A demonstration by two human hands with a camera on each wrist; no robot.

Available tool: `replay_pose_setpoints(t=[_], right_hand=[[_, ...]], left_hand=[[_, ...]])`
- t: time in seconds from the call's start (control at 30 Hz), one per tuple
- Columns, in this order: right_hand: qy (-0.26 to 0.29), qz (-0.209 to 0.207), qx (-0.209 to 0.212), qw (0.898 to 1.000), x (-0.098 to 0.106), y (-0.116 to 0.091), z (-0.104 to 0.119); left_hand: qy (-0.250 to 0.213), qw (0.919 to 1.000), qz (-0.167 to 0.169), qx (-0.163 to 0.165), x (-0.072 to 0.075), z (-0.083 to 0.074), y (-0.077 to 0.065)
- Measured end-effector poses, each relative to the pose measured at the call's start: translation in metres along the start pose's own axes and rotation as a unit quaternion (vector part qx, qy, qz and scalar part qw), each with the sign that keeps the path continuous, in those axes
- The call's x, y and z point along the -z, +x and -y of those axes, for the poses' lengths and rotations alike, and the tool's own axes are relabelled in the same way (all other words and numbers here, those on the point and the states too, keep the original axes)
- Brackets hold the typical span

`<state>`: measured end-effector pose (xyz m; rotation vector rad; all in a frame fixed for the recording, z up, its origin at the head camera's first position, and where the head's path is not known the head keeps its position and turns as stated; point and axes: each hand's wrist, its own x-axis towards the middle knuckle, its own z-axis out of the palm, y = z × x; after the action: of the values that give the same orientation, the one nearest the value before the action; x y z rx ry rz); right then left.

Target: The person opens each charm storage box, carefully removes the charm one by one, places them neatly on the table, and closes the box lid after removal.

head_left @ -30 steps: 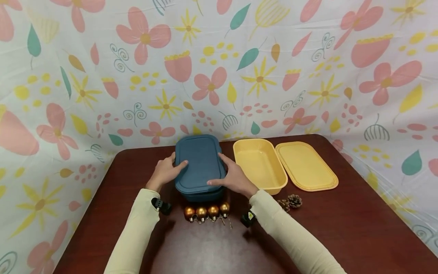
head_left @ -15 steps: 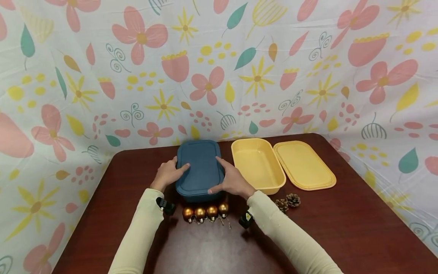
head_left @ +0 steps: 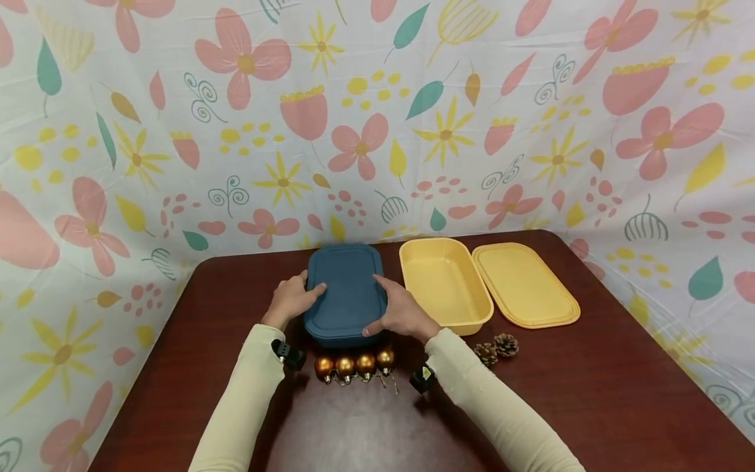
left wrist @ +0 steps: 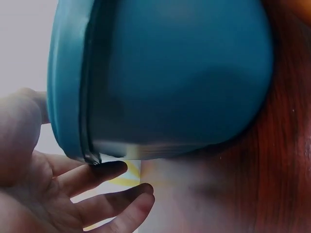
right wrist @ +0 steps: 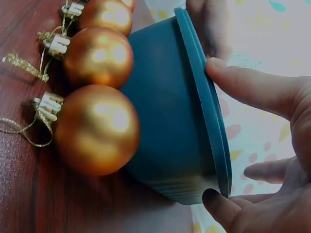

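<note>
A dark blue lid [head_left: 346, 288] lies over a blue rectangular box [right wrist: 160, 111] at the back of the table, left of centre. My left hand [head_left: 292, 300] holds the lid's left side, thumb on top and fingers along the rim. On the other side my right hand [head_left: 406, 311] holds the lid, its thumb at the near right corner and its fingers at the right edge. The right wrist view shows the lid's rim flush along the box's near end. Several gold Christmas baubles [head_left: 355, 365] with gold strings lie in a row before the box.
An uncovered yellow box [head_left: 472, 326] stands just right of the blue one. Its flat yellow lid [head_left: 527, 285] lies beside it. Two pine cones [head_left: 497, 349] sit near my right forearm. A flower-patterned cloth [head_left: 377, 118] hangs behind the brown table [head_left: 590, 393].
The blue lid, earlier askew and farther back, has come down and toward me, and now lines up with the box. Both hands have moved with it slightly.
</note>
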<state>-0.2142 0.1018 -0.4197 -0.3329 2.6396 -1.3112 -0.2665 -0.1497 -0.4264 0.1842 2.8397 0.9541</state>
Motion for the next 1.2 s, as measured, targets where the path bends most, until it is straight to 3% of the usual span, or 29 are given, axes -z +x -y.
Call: replay_pose_setpoints(t=[0.6,0.83,1.03,1.2], right_hand=[[-0.036,0.009,-0.006,0.999,0.001,0.000,-0.001],[-0.075,0.016,0.026,0.997,0.019,-0.004,0.008],[-0.187,-0.009,0.077,0.979,0.050,-0.017,0.017],[-0.196,-0.034,0.158,0.967,0.075,-0.025,0.012]], left_hand=[[0.021,0.9997,0.009,0.007,0.000,0.000,-0.001],[0.046,0.9986,-0.009,0.026,0.004,-0.009,-0.003],[0.058,0.9948,-0.077,-0.034,0.006,-0.034,-0.013],[-0.003,0.9855,-0.118,-0.122,0.002,-0.064,-0.025]])
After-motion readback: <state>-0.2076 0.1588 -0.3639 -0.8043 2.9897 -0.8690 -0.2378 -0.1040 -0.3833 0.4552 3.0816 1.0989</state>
